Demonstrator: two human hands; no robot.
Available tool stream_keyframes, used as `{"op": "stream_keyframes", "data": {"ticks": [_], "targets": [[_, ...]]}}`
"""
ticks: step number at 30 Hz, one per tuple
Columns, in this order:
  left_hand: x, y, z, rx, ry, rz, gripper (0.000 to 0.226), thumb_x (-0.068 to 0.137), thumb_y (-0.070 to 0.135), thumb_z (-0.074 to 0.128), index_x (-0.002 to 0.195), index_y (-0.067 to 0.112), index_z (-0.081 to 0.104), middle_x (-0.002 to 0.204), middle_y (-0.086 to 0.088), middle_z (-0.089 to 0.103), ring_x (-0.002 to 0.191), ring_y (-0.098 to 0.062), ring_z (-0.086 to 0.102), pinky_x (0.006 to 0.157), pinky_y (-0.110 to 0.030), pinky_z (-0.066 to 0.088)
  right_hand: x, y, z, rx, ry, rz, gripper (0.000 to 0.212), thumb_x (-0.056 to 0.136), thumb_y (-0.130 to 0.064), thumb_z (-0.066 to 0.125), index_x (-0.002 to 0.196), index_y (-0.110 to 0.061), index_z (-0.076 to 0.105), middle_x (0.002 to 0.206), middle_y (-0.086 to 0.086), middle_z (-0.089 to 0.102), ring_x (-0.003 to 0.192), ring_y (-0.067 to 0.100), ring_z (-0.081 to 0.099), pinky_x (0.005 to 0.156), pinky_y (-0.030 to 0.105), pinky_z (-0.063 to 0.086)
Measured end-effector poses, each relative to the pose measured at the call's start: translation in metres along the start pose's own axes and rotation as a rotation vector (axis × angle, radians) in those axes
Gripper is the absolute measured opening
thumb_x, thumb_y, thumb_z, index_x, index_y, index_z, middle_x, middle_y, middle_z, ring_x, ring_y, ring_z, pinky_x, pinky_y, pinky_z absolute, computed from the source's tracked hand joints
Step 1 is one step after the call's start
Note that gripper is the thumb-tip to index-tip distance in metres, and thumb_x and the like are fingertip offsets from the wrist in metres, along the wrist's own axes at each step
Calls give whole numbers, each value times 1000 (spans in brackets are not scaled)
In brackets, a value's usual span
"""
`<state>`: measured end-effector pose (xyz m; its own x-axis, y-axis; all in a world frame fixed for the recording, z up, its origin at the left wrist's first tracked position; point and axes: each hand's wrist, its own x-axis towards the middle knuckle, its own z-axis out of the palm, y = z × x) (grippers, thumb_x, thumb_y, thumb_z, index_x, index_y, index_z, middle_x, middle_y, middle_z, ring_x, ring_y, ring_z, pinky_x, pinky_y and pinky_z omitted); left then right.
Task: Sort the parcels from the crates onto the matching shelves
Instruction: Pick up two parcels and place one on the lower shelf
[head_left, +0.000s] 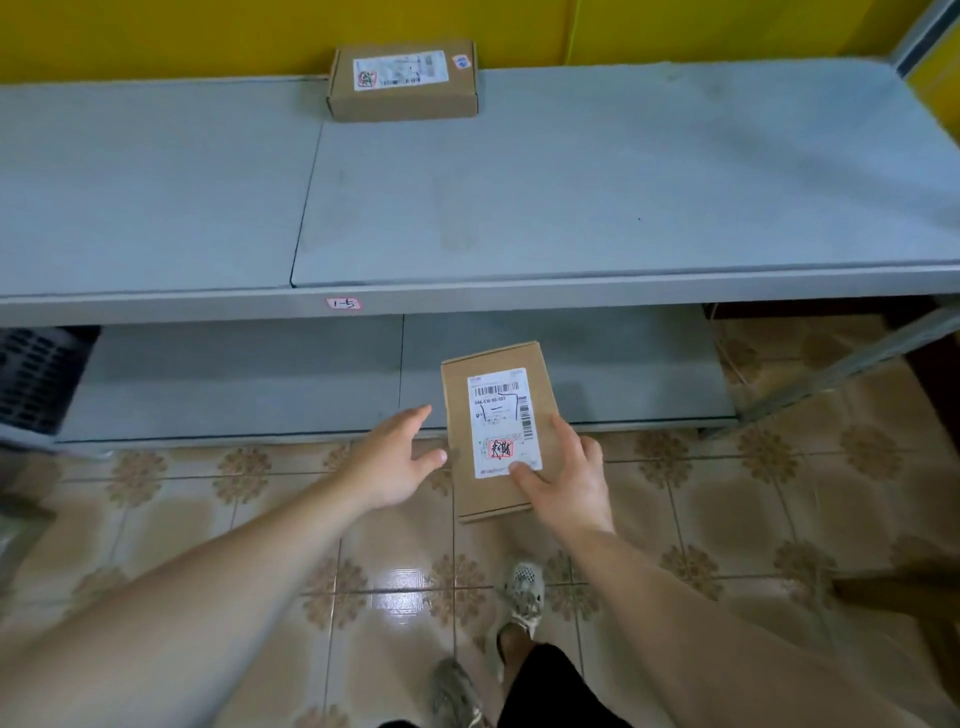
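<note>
Both hands are out in front of the person: the right hand (563, 480) grips a small cardboard parcel (496, 431) by its near right corner, thumb pressed on the white shipping label (501, 422) and fingers curled along the right edge, while the left hand (397, 460) hovers just beside the box's left edge, fingers spread and touching nothing. That parcel is held in the air above the tiled floor (779, 509), in front of the lower shelf (260, 384). It looks light and stiff, a flat rectangular carton with crisp folded edges and a matte brown face; I judge a one-handed grip across its short width is enough, with the smooth label the only slippery patch. A second parcel (402, 80) of similar card sits at the back of the grey upper shelf (623, 171), against the yellow wall. A handwritten tag (344, 303) marks that shelf's front lip.
</note>
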<state>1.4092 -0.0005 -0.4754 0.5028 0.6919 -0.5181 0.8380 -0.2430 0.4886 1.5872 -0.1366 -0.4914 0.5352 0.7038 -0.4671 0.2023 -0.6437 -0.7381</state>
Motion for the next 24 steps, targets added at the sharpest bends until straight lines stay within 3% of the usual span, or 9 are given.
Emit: {"op": "stream_keyframes", "data": {"ticks": [4, 9, 13, 17, 24], "targets": [[59, -24, 4, 37, 2, -43, 71, 97, 40, 54, 155, 20, 19, 161, 1, 19, 144, -22, 29, 116, -32, 23, 65, 10, 22, -30, -18, 11, 69, 90, -37, 69, 148, -43, 32, 141, -4, 32, 116, 24, 55, 102, 42, 46], [146, -67, 23, 100, 49, -55, 74, 96, 44, 53, 155, 17, 19, 161, -3, 20, 147, -20, 20, 119, -32, 18, 153, 29, 65, -64, -32, -30, 65, 91, -31, 67, 147, -38, 35, 130, -6, 36, 95, 16, 53, 85, 26, 42], [220, -110, 48, 136, 57, -52, 73, 96, 44, 53, 154, 17, 18, 161, -5, 20, 147, -22, 19, 119, -37, 20, 222, 55, 110, -34, 2, -68, 64, 90, -30, 68, 146, -37, 38, 130, -3, 37, 101, 19, 56, 95, 29, 44], [295, -165, 81, 181, 95, -28, 72, 96, 46, 51, 154, 18, 18, 161, -6, 19, 147, -24, 19, 118, -40, 22, 290, 92, 163, -11, 42, -96, 62, 91, -25, 69, 145, -31, 41, 119, -4, 34, 99, 18, 52, 95, 24, 38], [410, -264, 147, 282, 168, -54, 72, 95, 50, 50, 153, 18, 22, 159, -9, 25, 145, -28, 22, 116, -41, 26, 407, 170, 246, -16, 131, -127, 70, 89, -32, 71, 149, -31, 37, 128, 2, 36, 115, 30, 56, 106, 37, 44]]}}
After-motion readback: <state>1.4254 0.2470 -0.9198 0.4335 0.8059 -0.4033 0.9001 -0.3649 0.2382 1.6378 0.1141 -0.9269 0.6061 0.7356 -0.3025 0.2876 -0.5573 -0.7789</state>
